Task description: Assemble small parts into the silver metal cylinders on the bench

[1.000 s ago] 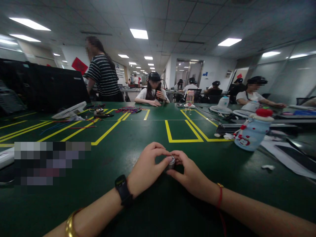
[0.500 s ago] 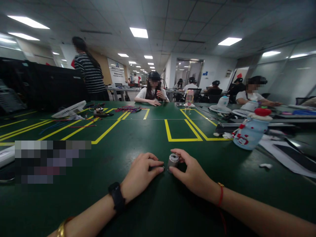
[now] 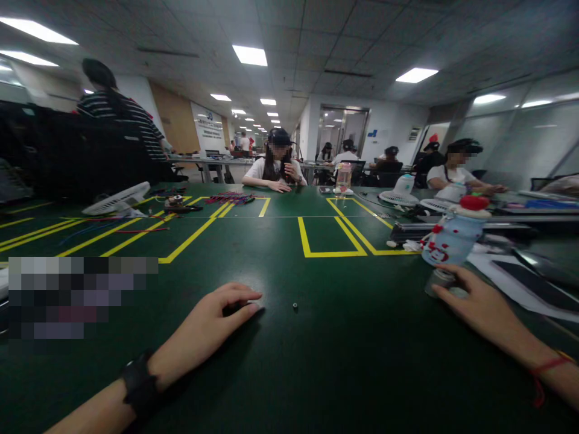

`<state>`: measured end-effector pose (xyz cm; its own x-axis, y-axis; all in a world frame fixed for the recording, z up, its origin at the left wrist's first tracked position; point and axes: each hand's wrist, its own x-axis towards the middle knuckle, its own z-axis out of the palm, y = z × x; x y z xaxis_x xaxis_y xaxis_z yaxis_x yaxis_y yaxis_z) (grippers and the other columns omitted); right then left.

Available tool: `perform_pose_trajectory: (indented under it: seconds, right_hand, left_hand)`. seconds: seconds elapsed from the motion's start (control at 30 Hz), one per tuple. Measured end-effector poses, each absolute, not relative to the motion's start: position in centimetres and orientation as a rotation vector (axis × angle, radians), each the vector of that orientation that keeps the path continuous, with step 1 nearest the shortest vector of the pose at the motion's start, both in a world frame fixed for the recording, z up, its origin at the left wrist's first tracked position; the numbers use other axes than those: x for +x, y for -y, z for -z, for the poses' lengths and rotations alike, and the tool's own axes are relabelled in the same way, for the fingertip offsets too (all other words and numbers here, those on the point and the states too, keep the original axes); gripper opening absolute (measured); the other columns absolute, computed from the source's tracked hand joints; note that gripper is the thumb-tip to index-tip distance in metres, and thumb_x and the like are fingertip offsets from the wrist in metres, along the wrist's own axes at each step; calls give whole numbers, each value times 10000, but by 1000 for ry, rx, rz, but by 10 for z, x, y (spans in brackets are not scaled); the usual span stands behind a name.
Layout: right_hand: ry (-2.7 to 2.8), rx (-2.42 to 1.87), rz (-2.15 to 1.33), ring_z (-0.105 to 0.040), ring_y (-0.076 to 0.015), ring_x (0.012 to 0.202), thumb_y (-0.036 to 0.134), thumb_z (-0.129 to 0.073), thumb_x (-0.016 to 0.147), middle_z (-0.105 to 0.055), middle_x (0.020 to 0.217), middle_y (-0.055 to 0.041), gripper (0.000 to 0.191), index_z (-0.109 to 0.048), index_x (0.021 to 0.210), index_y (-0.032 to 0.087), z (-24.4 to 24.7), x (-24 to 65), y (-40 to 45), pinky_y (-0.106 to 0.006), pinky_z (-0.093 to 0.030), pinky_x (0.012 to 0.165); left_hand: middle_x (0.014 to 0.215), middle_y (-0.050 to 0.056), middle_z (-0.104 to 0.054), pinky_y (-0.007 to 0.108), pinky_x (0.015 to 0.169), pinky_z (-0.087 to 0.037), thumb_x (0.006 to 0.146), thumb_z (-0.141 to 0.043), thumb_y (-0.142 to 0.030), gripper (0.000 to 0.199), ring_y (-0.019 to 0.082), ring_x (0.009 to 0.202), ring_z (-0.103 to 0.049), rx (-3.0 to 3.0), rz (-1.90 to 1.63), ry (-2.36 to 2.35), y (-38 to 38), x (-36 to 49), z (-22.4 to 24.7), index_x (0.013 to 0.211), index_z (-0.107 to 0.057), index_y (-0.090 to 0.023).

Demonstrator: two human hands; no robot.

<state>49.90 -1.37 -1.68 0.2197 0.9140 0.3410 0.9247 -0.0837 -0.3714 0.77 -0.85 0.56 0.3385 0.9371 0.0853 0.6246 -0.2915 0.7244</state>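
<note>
A silvery metal cylinder (image 3: 438, 281) is in the fingers of my right hand (image 3: 484, 310), low over the table at the right, just in front of a light blue bottle (image 3: 456, 235) with a red top. My left hand (image 3: 210, 325) rests near the middle left of the green table (image 3: 353, 361), thumb and forefinger apart at the tips, with nothing visible between them. A tiny metal part (image 3: 295, 306) sits on the table to the right of my left hand.
A person (image 3: 277, 166) sits across the table. Bundled wires (image 3: 233, 199) and a white fan (image 3: 118, 199) lie at the far left. On the right are papers with a dark phone-like slab (image 3: 534, 286), black rails and more fans. Yellow tape marks the tabletop.
My right hand has moved far to the right with the metal cylinder. My left hand has shifted left, away from the tiny part, which now shows uncovered.
</note>
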Motion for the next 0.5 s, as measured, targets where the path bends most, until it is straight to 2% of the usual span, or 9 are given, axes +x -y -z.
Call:
perform_pose_trajectory:
  seconds: [0.1,0.17,0.23,0.33,0.43,0.5]
  right_hand:
    - [1686,-1992,244,-571,-323,945,581,-527,690,-583,1094,-138,644,-487,1189,175,18,496,14,-471,-455,768]
    - [1681,-1910,488,-483,-367,1082,599,-552,665,-531,1172,-165,711,-463,1212,154,13,477,15,-531,-375,878]
    - [1805,-1736,555,-430,-342,1149,563,-553,699,-507,1214,-143,650,-467,1215,178,6,441,16,-518,-316,943]
    - [2214,-1461,170,-463,-234,1127,429,-505,809,-544,1191,-58,398,-515,1174,269,-2,363,15,-428,-325,942]
    - [2414,-1257,-175,-483,-193,1076,401,-519,826,-565,1166,-32,379,-523,1190,297,0,286,6,-390,-335,904]
    - [2458,-1203,-258,-515,-180,993,378,-512,840,-611,1060,-20,268,-606,1075,290,1,256,-2,-382,-341,863]
  left_hand:
    - [1134,1,-591,343,904,-424,835,-517,-463,309,213,1021,-565,1997,-704,-1355,5,6,1,1075,-638,-310]
    - [1118,5,-597,348,894,-429,835,-516,-466,304,218,1009,-570,1985,-718,-1360,4,5,3,1061,-642,-306]
    - [1098,12,-605,355,884,-433,834,-515,-468,303,223,997,-574,1979,-737,-1369,5,5,3,1047,-646,-296]
    - [1070,17,-615,356,873,-440,833,-514,-466,293,224,980,-579,1985,-763,-1382,6,6,4,1008,-658,-280]
    - [1042,15,-624,346,868,-444,829,-524,-454,271,216,966,-582,2016,-762,-1392,8,6,4,968,-667,-270]
    - [1022,13,-628,336,866,-446,827,-533,-443,252,209,958,-582,2045,-753,-1385,8,5,3,939,-671,-264]
